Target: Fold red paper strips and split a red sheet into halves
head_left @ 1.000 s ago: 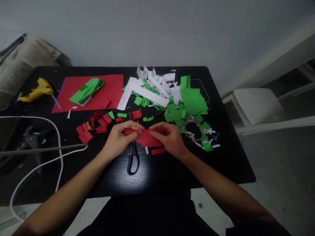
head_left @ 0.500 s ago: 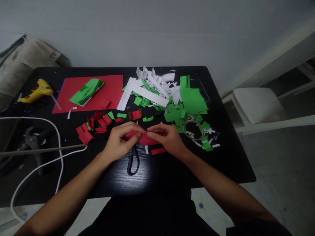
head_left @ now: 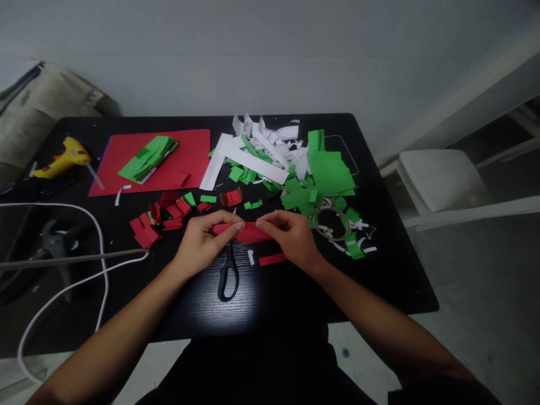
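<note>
Both hands hold one red paper strip (head_left: 248,232) just above the black table (head_left: 270,292). My left hand (head_left: 202,242) pinches its left end between thumb and fingers. My right hand (head_left: 291,236) pinches its right end the same way. The strip looks folded flat and narrow. Black scissors (head_left: 228,273) lie on the table under my hands, handles toward me. A small red strip (head_left: 272,259) lies beside my right wrist.
Small red pieces (head_left: 158,219) lie left of my hands. A red sheet (head_left: 189,154) carries folded green paper (head_left: 147,157). White strips (head_left: 253,152) and green scraps (head_left: 329,171) pile at the back. A tape ring (head_left: 333,222), yellow glue gun (head_left: 63,157), white cable (head_left: 84,270) and white stool (head_left: 442,177) surround them.
The red paper between my fingers has been folded down from a wider piece into a narrow strip. Both hands stay in the same place above the scissors.
</note>
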Available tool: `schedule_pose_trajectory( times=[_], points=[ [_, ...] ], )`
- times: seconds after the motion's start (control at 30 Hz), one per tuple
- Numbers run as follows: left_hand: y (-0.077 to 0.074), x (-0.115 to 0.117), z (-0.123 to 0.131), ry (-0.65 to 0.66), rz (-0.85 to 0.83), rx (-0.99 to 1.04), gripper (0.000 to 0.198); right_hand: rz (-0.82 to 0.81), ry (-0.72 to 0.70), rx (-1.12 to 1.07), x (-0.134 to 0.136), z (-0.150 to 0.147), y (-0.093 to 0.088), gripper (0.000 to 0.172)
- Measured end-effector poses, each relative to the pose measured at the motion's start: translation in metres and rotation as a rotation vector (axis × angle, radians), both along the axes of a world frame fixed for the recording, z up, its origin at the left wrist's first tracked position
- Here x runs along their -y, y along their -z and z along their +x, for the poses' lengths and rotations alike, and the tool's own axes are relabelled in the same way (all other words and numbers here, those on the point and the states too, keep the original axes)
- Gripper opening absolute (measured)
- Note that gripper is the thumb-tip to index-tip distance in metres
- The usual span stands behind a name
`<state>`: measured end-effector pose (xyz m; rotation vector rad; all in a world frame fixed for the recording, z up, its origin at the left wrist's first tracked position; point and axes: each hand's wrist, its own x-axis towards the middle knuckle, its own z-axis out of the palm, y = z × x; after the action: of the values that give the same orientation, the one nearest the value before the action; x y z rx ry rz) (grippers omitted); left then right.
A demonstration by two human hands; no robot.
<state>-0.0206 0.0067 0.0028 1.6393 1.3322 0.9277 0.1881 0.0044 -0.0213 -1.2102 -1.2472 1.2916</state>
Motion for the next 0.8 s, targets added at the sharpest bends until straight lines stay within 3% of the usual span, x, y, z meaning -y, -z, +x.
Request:
schedule_pose_trajectory(
  times=[0.13,0.33,0.6,0.8],
  points=[
    [-0.0025,-0.0013,0.0018,-0.089,-0.049,0.036,0.017,-0.066,0.033,-0.076,-0.0039,0.0025,-0.0003,0.016],
    [-0.0031,-0.0033,0.0023,-0.098,-0.154,0.114,0.020,-0.056,0.035,-0.084,-0.0043,0.0023,-0.0003,0.016],
    [-0.0058,-0.0036,0.0020,0.138,-0.228,0.132,0.020,-0.106,-0.224,-0.049,0.0006,0.0000,0.0004,0.017],
    [0.0002,-0.0045,0.0014,-0.003,-0.176,0.231,0.033,-0.111,-0.176,-0.040,-0.0002,-0.0016,0.0046,0.015]
  ],
)
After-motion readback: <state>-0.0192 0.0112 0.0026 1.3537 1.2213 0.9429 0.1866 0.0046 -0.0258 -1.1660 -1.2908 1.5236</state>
